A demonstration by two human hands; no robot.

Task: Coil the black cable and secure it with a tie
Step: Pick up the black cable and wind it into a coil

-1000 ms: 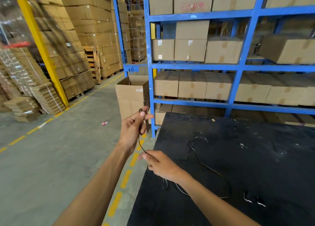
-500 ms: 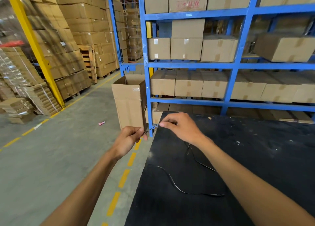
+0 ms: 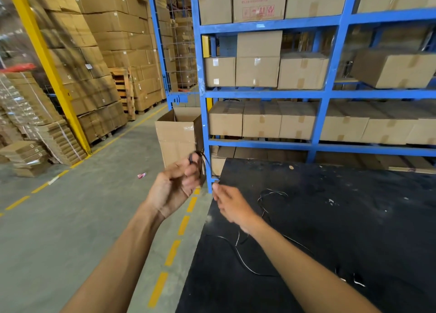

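black table [image 3: 354, 218], black cable [image 3: 243, 259] lying loose

The thin black cable [image 3: 245, 263] lies loose on the matte black worktable [image 3: 330, 230], trailing up to the left hand [image 3: 174, 185], raised left of the table's edge; the right hand [image 3: 232, 205] hovers over the table's near-left corner; behind the table stands the blue steel shelving rack [image 3: 323, 95], with the open brown cardboard box [image 3: 178, 135] on the floor just left of it.

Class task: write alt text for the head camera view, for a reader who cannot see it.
A person's left hand holds up loops of thin black cable, while the right hand pinches the strand near a black table, where the rest of the cable lies loose. Blue shelving with cardboard boxes stands behind.
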